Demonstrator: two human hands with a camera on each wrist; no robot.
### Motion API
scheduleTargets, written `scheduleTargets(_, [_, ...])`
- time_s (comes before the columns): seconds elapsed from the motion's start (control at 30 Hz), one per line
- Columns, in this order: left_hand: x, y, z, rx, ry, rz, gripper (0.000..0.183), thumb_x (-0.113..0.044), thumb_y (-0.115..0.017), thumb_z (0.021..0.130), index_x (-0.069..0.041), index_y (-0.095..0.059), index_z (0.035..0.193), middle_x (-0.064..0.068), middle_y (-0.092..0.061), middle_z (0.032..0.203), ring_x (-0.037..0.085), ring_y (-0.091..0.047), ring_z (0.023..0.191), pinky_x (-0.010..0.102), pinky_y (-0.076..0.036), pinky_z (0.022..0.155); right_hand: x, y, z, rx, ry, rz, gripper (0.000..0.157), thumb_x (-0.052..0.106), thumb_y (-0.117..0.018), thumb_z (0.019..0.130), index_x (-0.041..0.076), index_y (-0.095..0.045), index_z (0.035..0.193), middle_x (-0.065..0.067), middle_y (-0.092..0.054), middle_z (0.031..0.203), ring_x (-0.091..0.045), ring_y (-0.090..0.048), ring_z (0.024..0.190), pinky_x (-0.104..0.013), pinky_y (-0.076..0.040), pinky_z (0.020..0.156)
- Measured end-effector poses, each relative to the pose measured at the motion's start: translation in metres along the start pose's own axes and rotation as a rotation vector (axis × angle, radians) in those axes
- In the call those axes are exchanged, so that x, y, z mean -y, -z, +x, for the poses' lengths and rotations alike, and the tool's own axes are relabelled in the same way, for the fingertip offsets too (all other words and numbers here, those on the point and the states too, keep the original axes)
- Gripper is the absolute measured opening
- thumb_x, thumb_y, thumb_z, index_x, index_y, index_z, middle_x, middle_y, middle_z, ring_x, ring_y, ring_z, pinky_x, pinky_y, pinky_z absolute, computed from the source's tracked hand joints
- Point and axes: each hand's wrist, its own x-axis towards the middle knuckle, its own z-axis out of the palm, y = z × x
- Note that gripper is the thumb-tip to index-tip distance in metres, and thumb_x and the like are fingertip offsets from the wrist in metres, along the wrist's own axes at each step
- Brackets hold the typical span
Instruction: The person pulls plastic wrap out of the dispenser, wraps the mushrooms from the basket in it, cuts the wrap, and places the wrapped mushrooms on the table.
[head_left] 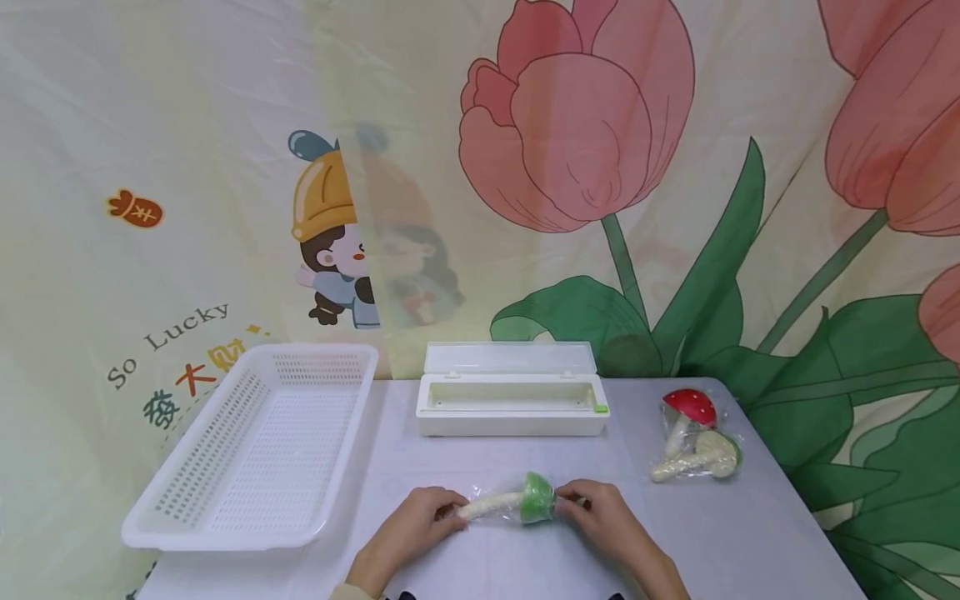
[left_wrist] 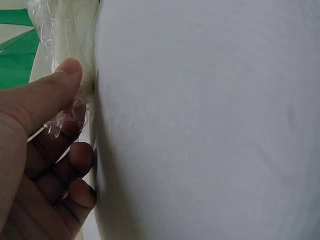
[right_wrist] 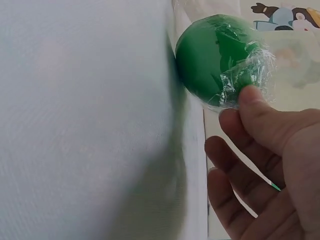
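Observation:
A toy mushroom (head_left: 501,502) with a green cap and pale stem lies sideways in clear plastic film near the table's front. At its stem end, my left hand (head_left: 422,527) pinches the film between thumb and forefinger. The left wrist view shows the crumpled film (left_wrist: 62,117) there, with the other fingers curled loosely below. My right hand (head_left: 603,518) pinches the gathered film beside the cap. In the right wrist view the rounded green cap (right_wrist: 212,57) appears under shiny wrap, just above the right thumb tip.
A white perforated basket (head_left: 343,467) stands at the left. Behind the hands is a long white box (head_left: 513,426) with a raised clear lid and a green tab. Two wrapped mushrooms, one red-capped (head_left: 690,406) and one green-rimmed (head_left: 716,454), lie at the right on the white table (head_left: 750,542).

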Motion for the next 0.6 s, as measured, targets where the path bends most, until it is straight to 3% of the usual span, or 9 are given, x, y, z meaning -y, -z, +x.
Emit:
scheduleTargets(0.2, [-0.002,0.004,0.002,0.023,-0.022,0.0,0.022,-0.025,-0.075,0.093,-0.011,-0.078,0.111,-0.005,-0.076,0.1,-0.004,-0.056,0.08,0.021,-0.051,0.071,0.001,-0.003,0.005,-0.092,-0.003,-0.045,0.004,0.018,-0.075,0.094,0.019,-0.078,0.093,0.009,-0.076,0.09,0.002,-0.064,0.079,-0.023,-0.056,0.068])
scheduleTargets(0.3, [-0.001,0.003,0.006,-0.001,0.013,-0.005,0.023,-0.022,-0.076,0.092,-0.009,-0.077,0.111,-0.006,-0.074,0.093,-0.003,-0.056,0.077,0.022,-0.051,0.068,0.005,-0.004,0.009,-0.113,-0.044,-0.083,0.005,0.02,-0.074,0.094,0.022,-0.076,0.09,0.012,-0.075,0.088,0.0,-0.063,0.079,-0.024,-0.055,0.069])
scheduleTargets(0.43, [0.0,0.003,0.008,-0.061,0.073,-0.025,0.022,-0.015,-0.082,0.086,-0.008,-0.075,0.106,-0.01,-0.066,0.082,-0.002,-0.052,0.071,0.02,-0.048,0.064,0.01,-0.004,0.013,-0.119,-0.128,-0.097,0.01,0.023,-0.075,0.093,0.027,-0.072,0.085,0.012,-0.074,0.09,-0.009,-0.068,0.091,-0.03,-0.057,0.077])
scheduleTargets(0.6, [0.001,0.005,0.006,-0.061,0.079,-0.016,0.027,-0.002,-0.083,0.079,-0.008,-0.076,0.104,-0.007,-0.066,0.084,0.001,-0.051,0.072,0.021,-0.046,0.063,0.013,-0.005,0.012,-0.099,-0.149,-0.054,0.01,0.021,-0.076,0.093,0.025,-0.071,0.086,0.008,-0.076,0.095,-0.019,-0.073,0.101,-0.038,-0.061,0.083])
